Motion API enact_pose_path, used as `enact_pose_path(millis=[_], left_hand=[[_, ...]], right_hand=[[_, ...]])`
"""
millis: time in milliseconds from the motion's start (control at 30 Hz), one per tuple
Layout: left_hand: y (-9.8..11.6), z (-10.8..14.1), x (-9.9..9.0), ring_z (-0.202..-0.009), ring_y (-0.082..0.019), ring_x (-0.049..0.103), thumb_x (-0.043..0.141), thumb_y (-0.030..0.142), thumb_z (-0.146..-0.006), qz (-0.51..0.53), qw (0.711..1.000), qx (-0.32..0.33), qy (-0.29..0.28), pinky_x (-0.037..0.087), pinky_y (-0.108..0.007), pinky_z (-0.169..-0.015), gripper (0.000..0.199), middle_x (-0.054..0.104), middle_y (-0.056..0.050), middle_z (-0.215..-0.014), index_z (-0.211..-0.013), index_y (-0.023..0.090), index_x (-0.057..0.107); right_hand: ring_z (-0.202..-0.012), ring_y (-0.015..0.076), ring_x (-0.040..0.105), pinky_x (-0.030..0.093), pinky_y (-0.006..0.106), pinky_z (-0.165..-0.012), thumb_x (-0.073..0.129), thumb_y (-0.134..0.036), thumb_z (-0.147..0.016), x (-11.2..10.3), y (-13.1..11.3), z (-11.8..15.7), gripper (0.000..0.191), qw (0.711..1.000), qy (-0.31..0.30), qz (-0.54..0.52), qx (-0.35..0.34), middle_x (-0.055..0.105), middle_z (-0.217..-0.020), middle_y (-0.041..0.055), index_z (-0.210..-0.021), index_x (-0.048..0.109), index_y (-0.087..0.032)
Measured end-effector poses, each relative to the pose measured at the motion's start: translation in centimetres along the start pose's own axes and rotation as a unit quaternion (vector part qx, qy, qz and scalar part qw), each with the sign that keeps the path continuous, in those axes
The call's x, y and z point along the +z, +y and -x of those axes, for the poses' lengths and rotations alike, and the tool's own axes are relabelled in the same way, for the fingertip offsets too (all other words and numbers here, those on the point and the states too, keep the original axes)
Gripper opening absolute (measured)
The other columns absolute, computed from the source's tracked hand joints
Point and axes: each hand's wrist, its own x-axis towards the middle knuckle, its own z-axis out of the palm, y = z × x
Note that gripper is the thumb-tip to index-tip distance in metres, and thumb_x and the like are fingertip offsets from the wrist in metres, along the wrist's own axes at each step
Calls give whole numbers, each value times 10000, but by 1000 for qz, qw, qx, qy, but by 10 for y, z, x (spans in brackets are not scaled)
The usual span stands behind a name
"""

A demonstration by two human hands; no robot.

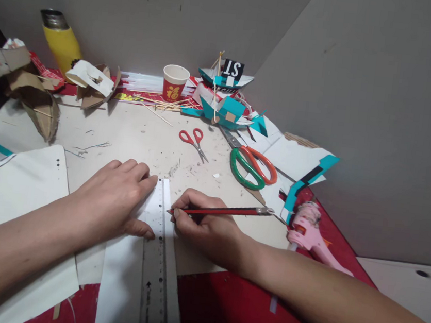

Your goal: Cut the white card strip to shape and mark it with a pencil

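Observation:
My left hand (pixel 128 198) presses down on a clear ruler (pixel 152 289), its thumb apart from the other fingers, which are partly bent. Under the ruler lies a strip of white card (pixel 119 285), with a narrow margin showing along the right edge. In my right hand (pixel 208 228) is a red and black pencil (pixel 229 211), pinched near its point. The pencil tip touches or almost touches the card beside the ruler's upper part; I cannot tell which. Other white card pieces (pixel 29 187) lie under my left forearm.
Small red-handled scissors (pixel 195 141) and large scissors with green and orange handles (pixel 252 165) lie beyond my hands. A pink glue gun (pixel 312 232) rests at the right. Behind stand a paper cup (pixel 174 85), a yellow bottle (pixel 61 43) and card boats (pixel 225 111).

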Motion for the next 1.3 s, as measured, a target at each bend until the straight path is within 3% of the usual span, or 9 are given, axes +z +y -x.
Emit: enact_pose_path(millis=[1067, 1300], left_hand=[[2, 1, -3, -988, -345, 577, 737, 631, -662, 2, 1000, -8, -19, 429, -429, -785, 713, 637, -137, -1072, -1191, 170, 610], [1, 0, -5, -994, -346, 578, 742, 626, -656, 12, 1000, -9, -16, 433, -434, -803, 749, 638, -138, -1087, -1232, 173, 586]], right_hand=[[-559, 109, 447, 362, 234, -527, 536, -146, -763, 3, 4, -1, 94, 1000, 15, 2, -7, 535, -600, -38, -695, 576, -195], [-503, 105, 490, 377, 233, -470, 561, -196, -829, 1, 2, 3, 79, 987, 25, -152, 56, 641, -648, 2, -755, 585, -190]])
